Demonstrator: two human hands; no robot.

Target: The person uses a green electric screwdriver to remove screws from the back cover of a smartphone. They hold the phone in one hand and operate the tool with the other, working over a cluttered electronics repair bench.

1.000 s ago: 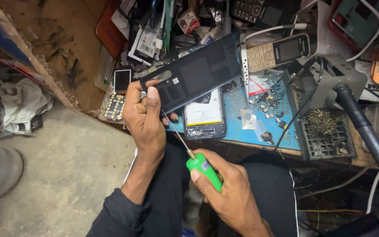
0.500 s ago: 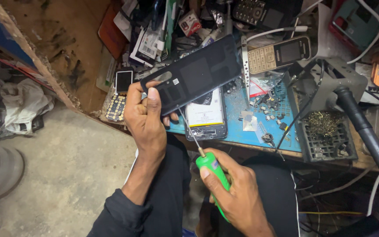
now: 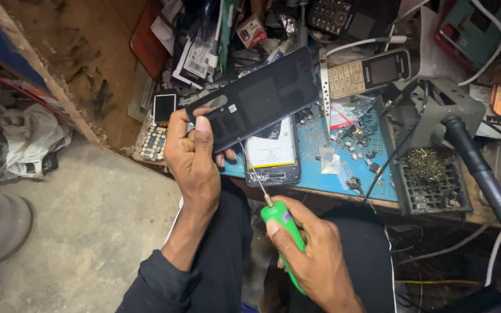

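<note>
Phone back cover [image 3: 262, 98] held by left hand [image 3: 195, 159] above cluttered blue mat [image 3: 331, 174]; right hand [image 3: 314, 261] grips screwdriver [image 3: 282, 223].

A blue mat [image 3: 372, 174] lies on the messy desk [image 3: 88, 52]. On the mat's left end rests an open phone with a white battery [image 3: 272, 153]. Small screws and bits [image 3: 352, 153] are scattered across the mat. Just above the mat lies a gold keypad phone [image 3: 369, 72]. Right of the mat sits a black grid tray with gold wool [image 3: 430, 179]. Far left of the mat, a small keypad phone [image 3: 159, 124] hangs at the desk edge. White cloth [image 3: 30, 136] lies on the floor [image 3: 88, 232].
</note>
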